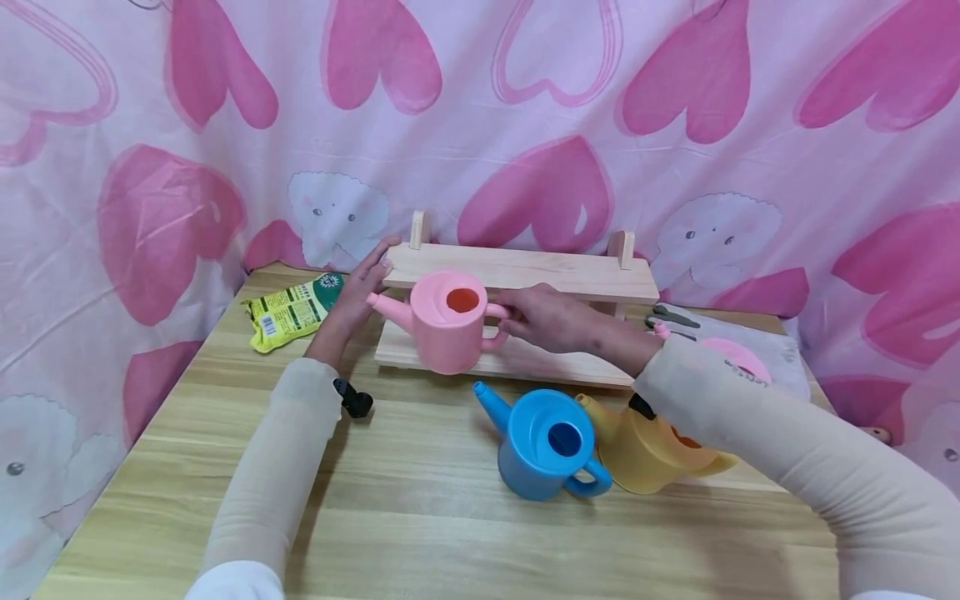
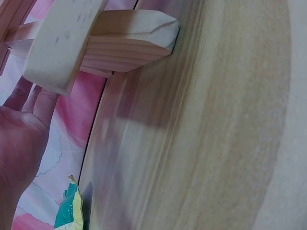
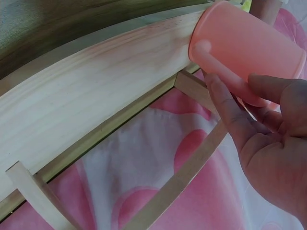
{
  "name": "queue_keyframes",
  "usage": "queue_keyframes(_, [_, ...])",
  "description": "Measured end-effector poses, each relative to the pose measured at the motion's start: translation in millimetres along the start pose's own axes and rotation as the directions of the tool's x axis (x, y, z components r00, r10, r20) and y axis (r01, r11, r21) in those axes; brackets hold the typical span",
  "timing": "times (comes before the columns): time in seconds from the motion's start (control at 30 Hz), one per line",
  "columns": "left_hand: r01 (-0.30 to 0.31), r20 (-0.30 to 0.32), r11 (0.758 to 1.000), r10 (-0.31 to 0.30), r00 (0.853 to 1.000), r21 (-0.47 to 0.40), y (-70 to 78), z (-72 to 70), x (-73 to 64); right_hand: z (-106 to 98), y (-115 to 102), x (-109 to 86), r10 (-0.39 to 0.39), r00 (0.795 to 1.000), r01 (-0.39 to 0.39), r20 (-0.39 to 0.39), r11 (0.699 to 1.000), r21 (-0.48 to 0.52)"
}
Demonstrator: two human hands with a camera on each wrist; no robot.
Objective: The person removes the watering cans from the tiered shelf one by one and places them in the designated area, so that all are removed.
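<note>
A pink watering can (image 1: 446, 337) hangs in front of the small two-tier wooden shelf (image 1: 517, 268), its spout pointing left. My right hand (image 1: 551, 318) grips its handle; the right wrist view shows thumb and fingers around the handle (image 3: 225, 72). With fairly straight fingers, my left hand (image 1: 360, 287) touches the left end of the upper board; the fingertips pass partly out of sight behind the board end (image 2: 60, 52). On the table before the shelf stand a blue watering can (image 1: 536, 467) and a yellow watering can (image 1: 637, 454), the latter partly under my right forearm.
At the left lies a yellow and green packet (image 1: 296, 312). To the right, another pink watering can (image 1: 738, 358), partly hidden by my sleeve, is on a pale sheet (image 1: 787, 375) near dark-handled tools (image 1: 673, 317). A pink heart-print curtain (image 1: 532, 192) hangs behind the wooden table (image 1: 420, 517).
</note>
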State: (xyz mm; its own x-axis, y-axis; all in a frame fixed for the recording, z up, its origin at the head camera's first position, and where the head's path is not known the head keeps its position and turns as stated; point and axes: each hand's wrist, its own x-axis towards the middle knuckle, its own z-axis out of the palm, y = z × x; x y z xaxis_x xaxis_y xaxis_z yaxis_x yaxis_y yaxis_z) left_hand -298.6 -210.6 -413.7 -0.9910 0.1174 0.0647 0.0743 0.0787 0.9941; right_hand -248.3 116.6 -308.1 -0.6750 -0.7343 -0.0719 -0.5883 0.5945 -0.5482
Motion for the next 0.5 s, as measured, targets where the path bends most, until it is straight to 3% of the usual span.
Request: queue_keyframes(0.5, [-0.015, -0.002, 1.000, 0.015, 1.000, 0.022, -1.0, -0.4, -0.3, -4.5, -1.4, 2.6, 0.015, 1.000, -0.015, -0.002, 1.000, -0.002])
